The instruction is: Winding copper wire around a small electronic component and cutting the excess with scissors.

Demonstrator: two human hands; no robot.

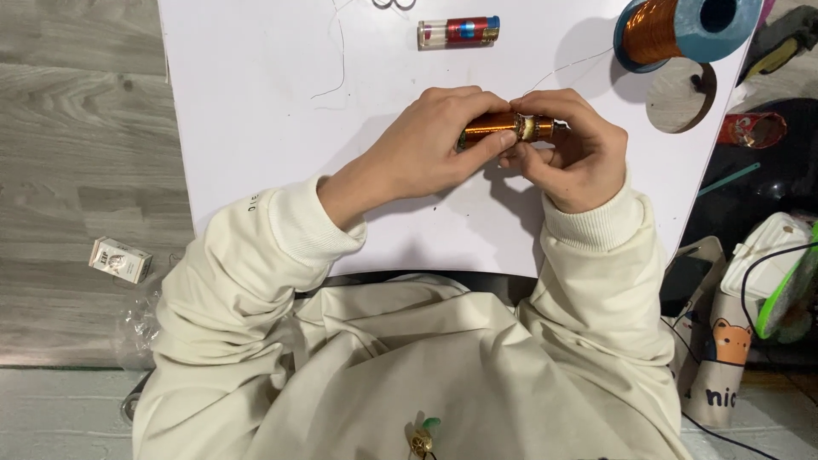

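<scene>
Copper coil point(492, 126) sits between both my hands, held just above the white bench point(256, 128), near its middle. My left hand point(430, 149) wraps the wound body, thumb laid along its underside and fingers curled over the top, so that grip is pressed together around the coil. My right hand point(573, 153) pinches the pale end cap where the winding stops, fingertips bunched tight on it. A thin wire point(567, 68) runs from that end up across the bench toward the spool of copper wire point(673, 30) at the far right corner, and the line looks taut rather than slack.

By my reading I am in the middle of winding, or dressing the last turns at the right end of the coil; I cannot tell which, since my fingers cover the spot. The next move calls for steady tension on the wire, a slow turn of the body in my left hand, and the right fingertips guiding each turn snug against the one before it, without letting the fine wire kink or slip off the end.

Farther up the bench lies a small clear tube with red and blue parts point(458, 31), well apart from my hands.
</scene>
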